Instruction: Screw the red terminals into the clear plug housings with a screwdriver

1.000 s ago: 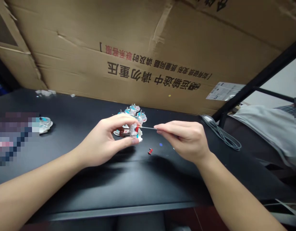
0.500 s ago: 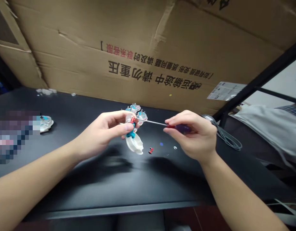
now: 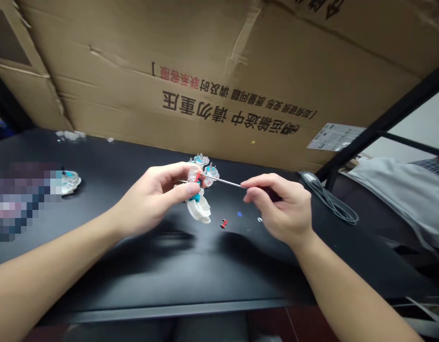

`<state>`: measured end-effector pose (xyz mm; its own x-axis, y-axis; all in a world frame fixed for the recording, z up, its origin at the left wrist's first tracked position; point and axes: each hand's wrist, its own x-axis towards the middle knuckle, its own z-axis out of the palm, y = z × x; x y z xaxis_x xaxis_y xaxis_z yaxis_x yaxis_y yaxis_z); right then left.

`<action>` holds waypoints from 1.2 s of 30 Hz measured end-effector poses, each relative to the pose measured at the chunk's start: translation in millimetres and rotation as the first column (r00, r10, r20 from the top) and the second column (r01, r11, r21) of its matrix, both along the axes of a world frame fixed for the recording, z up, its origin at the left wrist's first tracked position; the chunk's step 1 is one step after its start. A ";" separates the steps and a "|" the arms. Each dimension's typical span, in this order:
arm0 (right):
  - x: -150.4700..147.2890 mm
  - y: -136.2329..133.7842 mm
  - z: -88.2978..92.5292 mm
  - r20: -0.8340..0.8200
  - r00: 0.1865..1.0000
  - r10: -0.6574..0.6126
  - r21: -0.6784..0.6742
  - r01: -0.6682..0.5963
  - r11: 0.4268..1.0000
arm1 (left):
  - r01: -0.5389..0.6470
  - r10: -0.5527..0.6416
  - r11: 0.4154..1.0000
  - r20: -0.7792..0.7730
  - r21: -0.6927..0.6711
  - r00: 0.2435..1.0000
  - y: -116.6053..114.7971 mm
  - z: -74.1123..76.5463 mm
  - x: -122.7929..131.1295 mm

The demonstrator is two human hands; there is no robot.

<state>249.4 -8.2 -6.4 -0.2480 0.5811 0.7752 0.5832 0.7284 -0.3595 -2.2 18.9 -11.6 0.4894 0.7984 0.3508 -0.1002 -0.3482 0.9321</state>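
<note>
Between the fingers and thumb of my left hand (image 3: 158,194) is a small plastic toy assembly (image 3: 198,209), with a white curved piece at the bottom and teal, red and clear parts above. My right hand (image 3: 283,204) grips a screwdriver (image 3: 224,181) whose handle is mostly hidden by the fingers. Its metal shaft points left, and the tip meets the assembly near the red part. Just behind the held piece, clear and blue plastic parts with upright pins (image 3: 211,175) show on the table. Below lies a small red and black piece (image 3: 224,223).
A large cardboard box (image 3: 134,57) walls off the back of the black table (image 3: 205,275). A white and blue part (image 3: 70,182) lies at left, clear bits (image 3: 71,136) behind it. A coiled grey cable (image 3: 333,204) rests at right, near grey cloth (image 3: 394,185).
My right fingers have shifted along the screwdriver toward the shaft and now cover the handle. The held assembly has tilted slightly and risen a little.
</note>
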 end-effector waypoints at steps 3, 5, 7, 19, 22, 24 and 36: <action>0.2 -0.4 1.1 0.021 0.999 0.028 -0.026 -0.027 0.999 | -0.004 0.004 1.000 -0.008 0.003 1.000 1.2 -1.4 1.4; 1.1 0.6 1.2 0.047 0.997 0.056 0.040 -0.058 0.998 | 0.025 -0.024 0.999 0.025 -0.023 0.999 1.8 -3.0 2.7; 1.3 1.4 0.8 0.059 0.996 0.064 0.113 -0.071 0.991 | 0.040 -0.038 0.999 0.037 -0.032 0.999 1.5 -3.8 2.8; -10.2 -5.8 2.5 0.085 0.995 -0.060 0.114 0.050 0.992 | 0.043 -0.042 0.999 -0.070 0.015 0.997 -0.5 2.3 -0.1; -8.2 -4.5 2.9 0.050 0.998 -0.038 -0.087 0.043 0.995 | -0.020 0.046 0.990 -0.181 0.143 0.982 -3.0 2.7 -1.1; -7.0 -1.7 3.4 -0.011 0.996 0.093 -0.385 -0.090 0.918 | -0.055 0.123 0.963 -0.249 0.263 0.961 -4.8 4.1 -2.0; -11.3 -2.8 5.4 -0.100 0.987 0.123 -0.487 -0.156 0.859 | -0.078 0.158 0.953 -0.260 0.294 0.953 -9.6 4.1 1.5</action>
